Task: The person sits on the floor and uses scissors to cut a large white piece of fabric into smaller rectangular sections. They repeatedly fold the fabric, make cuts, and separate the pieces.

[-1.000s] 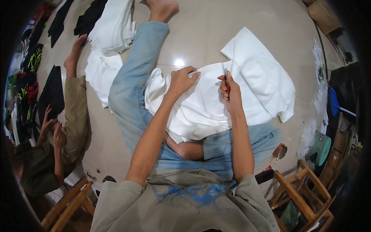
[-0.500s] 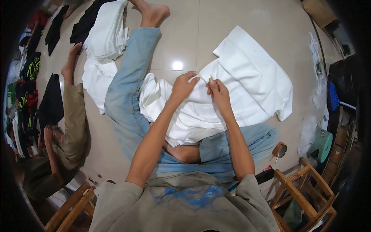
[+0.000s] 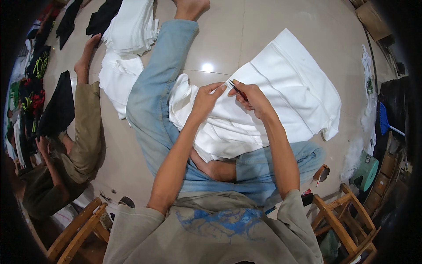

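I sit on the tiled floor with white fabric (image 3: 290,83) spread over and beside my jeans-clad legs (image 3: 151,101). My left hand (image 3: 206,99) pinches a fold of that fabric between thumb and fingers. Close beside it, my right hand (image 3: 252,101) grips small thread snips (image 3: 239,92) with a red handle, their dark tips angled up-left at the pinched fold beside my left fingertips. Whether the blades touch the cloth is too small to tell.
Stacked white cloth (image 3: 127,33) lies beyond my left leg. A co-worker (image 3: 79,154) sits at left among dark garments (image 3: 57,105). Wooden stools (image 3: 347,224) flank me; a green plastic item (image 3: 365,171), blue tool (image 3: 382,119) and cardboard box (image 3: 371,20) are at right.
My right hand has shifted left toward my left hand, and the snips, upright a second ago, now tilt toward the pinched fold. The fabric's top edge has moved slightly.
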Action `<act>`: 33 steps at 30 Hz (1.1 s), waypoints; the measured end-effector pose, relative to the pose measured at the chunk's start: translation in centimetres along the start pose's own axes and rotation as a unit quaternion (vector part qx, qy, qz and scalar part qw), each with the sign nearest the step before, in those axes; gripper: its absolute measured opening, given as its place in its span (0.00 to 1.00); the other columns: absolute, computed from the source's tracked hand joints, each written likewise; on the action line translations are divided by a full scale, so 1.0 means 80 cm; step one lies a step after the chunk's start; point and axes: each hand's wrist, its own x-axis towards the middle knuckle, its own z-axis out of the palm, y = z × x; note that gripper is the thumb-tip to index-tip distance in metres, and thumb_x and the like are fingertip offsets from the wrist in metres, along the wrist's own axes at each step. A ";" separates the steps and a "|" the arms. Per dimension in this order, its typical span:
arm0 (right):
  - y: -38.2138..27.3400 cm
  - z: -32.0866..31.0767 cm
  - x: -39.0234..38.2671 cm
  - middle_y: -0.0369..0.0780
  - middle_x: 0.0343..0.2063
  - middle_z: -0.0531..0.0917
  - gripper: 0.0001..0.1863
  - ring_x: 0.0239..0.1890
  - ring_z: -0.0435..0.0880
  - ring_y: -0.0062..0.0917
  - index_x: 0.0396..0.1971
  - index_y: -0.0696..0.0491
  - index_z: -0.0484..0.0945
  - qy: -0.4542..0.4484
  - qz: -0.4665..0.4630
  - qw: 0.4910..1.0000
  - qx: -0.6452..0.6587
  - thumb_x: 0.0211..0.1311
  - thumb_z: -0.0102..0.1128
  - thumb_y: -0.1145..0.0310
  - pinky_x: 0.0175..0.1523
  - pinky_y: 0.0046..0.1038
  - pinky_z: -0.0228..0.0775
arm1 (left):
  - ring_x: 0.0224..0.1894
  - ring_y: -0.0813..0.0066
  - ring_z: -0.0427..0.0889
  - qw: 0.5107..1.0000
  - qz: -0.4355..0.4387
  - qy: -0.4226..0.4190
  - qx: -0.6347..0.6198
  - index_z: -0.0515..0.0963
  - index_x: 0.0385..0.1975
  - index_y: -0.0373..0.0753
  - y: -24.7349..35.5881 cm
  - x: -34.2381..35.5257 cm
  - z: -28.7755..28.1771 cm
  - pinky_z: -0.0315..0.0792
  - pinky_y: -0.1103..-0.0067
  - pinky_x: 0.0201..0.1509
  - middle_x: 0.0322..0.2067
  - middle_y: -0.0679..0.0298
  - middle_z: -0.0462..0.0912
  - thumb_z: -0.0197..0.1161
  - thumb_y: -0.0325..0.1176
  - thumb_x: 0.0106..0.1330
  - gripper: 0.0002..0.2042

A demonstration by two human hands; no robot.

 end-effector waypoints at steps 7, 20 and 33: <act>0.000 0.000 0.016 0.27 0.15 0.66 0.26 0.14 0.52 0.11 0.33 0.58 0.83 -0.011 0.034 0.999 -0.026 0.80 0.52 0.49 0.18 0.22 0.38 | 0.46 0.79 0.82 1.000 0.022 0.009 -0.003 0.84 0.56 0.31 -0.005 0.001 0.000 0.74 0.81 0.55 0.44 0.62 0.88 0.65 0.42 0.75 0.20; -0.002 0.001 0.013 0.26 0.14 0.65 0.26 0.13 0.51 0.11 0.32 0.58 0.83 -0.002 0.022 0.999 -0.046 0.81 0.52 0.50 0.18 0.22 0.38 | 0.45 0.81 0.82 1.000 -0.001 0.010 -0.021 0.85 0.55 0.32 -0.003 0.001 0.000 0.74 0.81 0.54 0.44 0.63 0.88 0.65 0.40 0.75 0.18; -0.008 0.003 0.019 0.26 0.14 0.65 0.27 0.13 0.50 0.11 0.32 0.59 0.83 -0.011 0.032 0.998 -0.061 0.81 0.50 0.50 0.18 0.22 0.37 | 0.47 0.78 0.82 1.000 0.012 0.008 0.008 0.84 0.57 0.31 -0.001 -0.001 -0.002 0.73 0.80 0.58 0.45 0.61 0.89 0.66 0.40 0.75 0.20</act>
